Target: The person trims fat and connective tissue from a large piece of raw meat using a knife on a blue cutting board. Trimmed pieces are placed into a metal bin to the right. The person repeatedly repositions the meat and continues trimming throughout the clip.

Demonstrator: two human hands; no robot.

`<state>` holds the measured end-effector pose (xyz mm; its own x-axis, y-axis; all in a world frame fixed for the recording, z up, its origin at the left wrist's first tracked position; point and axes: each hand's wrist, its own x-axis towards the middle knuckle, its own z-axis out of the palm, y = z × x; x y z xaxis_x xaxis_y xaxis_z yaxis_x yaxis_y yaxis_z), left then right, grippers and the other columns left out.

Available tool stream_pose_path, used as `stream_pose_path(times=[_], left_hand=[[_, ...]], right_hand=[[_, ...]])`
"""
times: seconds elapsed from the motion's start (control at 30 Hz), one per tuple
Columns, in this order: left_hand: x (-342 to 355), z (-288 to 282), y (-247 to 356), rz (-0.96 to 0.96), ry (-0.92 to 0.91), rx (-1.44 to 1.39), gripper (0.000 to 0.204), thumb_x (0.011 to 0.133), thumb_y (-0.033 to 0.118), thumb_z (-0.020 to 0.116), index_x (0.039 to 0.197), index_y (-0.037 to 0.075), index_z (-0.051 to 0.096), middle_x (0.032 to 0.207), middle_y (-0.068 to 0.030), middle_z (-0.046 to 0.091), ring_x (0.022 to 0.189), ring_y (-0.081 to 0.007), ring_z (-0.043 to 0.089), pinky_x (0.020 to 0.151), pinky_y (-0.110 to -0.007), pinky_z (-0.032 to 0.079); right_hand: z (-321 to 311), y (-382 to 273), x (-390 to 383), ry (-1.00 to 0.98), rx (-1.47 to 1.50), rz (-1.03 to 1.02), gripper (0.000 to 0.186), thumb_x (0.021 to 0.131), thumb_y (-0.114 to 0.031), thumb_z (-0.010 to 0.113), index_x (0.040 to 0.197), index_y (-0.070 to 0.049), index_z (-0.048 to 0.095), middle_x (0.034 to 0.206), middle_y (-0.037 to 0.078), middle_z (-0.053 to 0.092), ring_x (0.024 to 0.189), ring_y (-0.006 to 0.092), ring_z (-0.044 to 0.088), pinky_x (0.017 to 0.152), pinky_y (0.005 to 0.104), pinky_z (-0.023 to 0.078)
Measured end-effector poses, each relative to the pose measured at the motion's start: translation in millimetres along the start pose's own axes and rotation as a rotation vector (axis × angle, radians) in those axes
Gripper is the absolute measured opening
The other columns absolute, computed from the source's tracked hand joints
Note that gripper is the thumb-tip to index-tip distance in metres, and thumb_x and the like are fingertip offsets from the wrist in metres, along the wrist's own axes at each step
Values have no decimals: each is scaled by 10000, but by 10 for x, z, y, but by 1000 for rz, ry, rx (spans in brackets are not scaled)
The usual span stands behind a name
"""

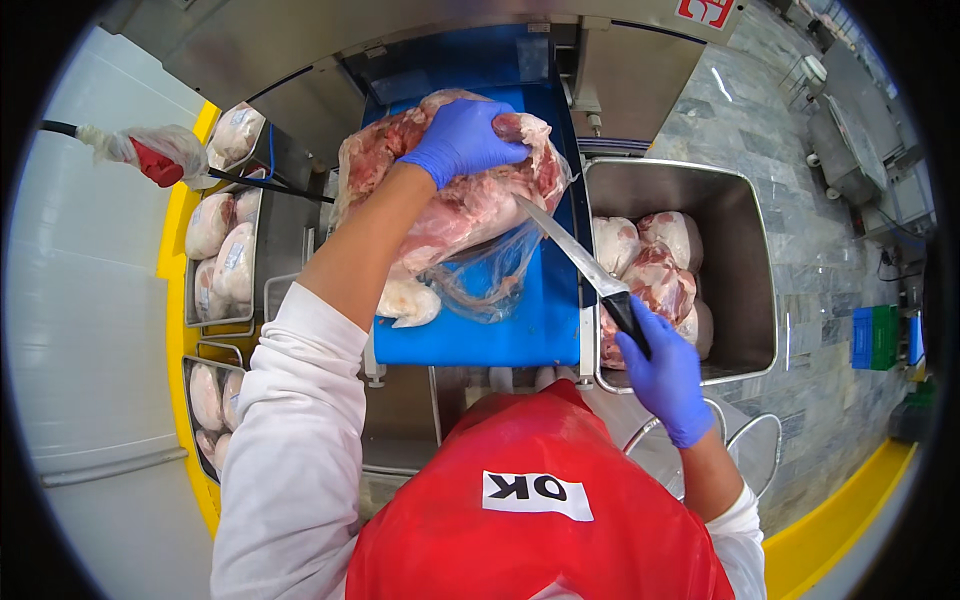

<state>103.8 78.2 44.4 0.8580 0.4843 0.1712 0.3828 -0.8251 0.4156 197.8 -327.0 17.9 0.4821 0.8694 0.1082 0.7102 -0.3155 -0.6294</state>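
In a blue glove, my left hand (460, 142) grips the upper part of a large piece of raw, pinkish-red meat (440, 225), which sits in loose clear plastic (485, 285) on a blue conveyor belt (470, 342). My right hand (660, 370), also gloved in blue, is closed round the black handle of a long knife (575, 250) at the belt's right side. The blade slants up leftward, its tip at the meat; whether it has gone in I cannot tell. A pale piece (405, 300) lies at the meat's lower left.
At my right stands a steel bin (733, 270) with several meat pieces (660, 285). Steel containers (215, 335) of wrapped meat line my left by a yellow rail (175, 265). A steel machine (635, 80) rises behind the belt. Green and blue crates (875, 335) are on the tiled floor.
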Motion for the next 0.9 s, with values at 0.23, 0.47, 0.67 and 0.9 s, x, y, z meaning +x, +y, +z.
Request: stream_pose_path(times=[0.23, 0.47, 0.67, 0.9], left_hand=[[185, -15, -61, 0, -3, 6, 513, 808, 589, 811, 1115, 177, 809, 1054, -151, 794, 1009, -374, 745, 911, -440, 583], [218, 61, -144, -7, 20, -105, 525, 792, 576, 830, 1074, 134, 812, 1038, -171, 794, 996, -388, 746, 910, -450, 589], [231, 115, -160, -15, 68, -147, 549, 794, 565, 828, 1104, 113, 812, 1054, -179, 796, 1002, -378, 752, 920, -439, 588], [211, 87, -105, -76, 54, -106, 597, 798, 557, 832, 1172, 92, 804, 1074, -184, 801, 1008, -351, 766, 933, -413, 592]], right_hand=[[-587, -186, 341, -35, -73, -84, 516, 965, -189, 761, 1470, -148, 665, 967, 215, 758, 824, 403, 751, 735, 446, 599], [-804, -492, 749, -188, -271, -87, 427, 982, -195, 727, 1407, -156, 712, 924, 220, 747, 791, 417, 725, 701, 502, 571], [-949, -625, 931, -259, -174, -43, 385, 991, -175, 710, 1360, -66, 721, 895, 261, 719, 801, 471, 692, 710, 496, 558], [-884, -574, 904, -245, -49, 3, 396, 998, -136, 703, 1383, -39, 701, 880, 301, 687, 817, 494, 685, 725, 463, 559]])
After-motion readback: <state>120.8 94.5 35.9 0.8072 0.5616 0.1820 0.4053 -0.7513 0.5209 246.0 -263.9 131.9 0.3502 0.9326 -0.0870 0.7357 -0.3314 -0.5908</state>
